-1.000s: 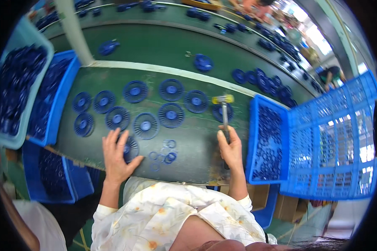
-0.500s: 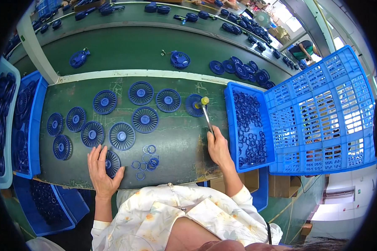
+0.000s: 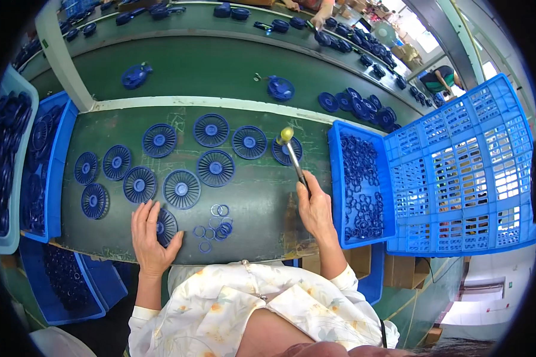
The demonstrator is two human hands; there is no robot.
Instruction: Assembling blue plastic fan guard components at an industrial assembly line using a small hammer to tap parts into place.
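Note:
My right hand (image 3: 317, 208) is closed round the dark handle of a small hammer (image 3: 293, 156). The hammer's yellowish head overlaps the far edge of a round blue fan grille (image 3: 295, 150) at the right of the bench. My left hand (image 3: 150, 238) lies with its fingers stretched, partly covering another blue grille (image 3: 168, 225) by the near edge. Several more spoked grilles (image 3: 215, 168) lie spread across the left and middle of the bench. Thin blue rings (image 3: 214, 222) sit in a loose cluster between my hands.
A blue bin of rings (image 3: 356, 235) stands at the bench's right, beside a tilted blue crate (image 3: 458, 172). Bins of blue parts (image 3: 55, 196) stand at the left. Beyond the white ledge (image 3: 232, 106), fan parts (image 3: 280, 88) lie on a green surface. A co-worker's hand (image 3: 323, 15) reaches over the far line.
The hammer head has shifted away from me and slightly left relative to the grille beneath it. My left hand stays on its grille. The whole view has shifted slightly; a co-worker's hand now reaches in.

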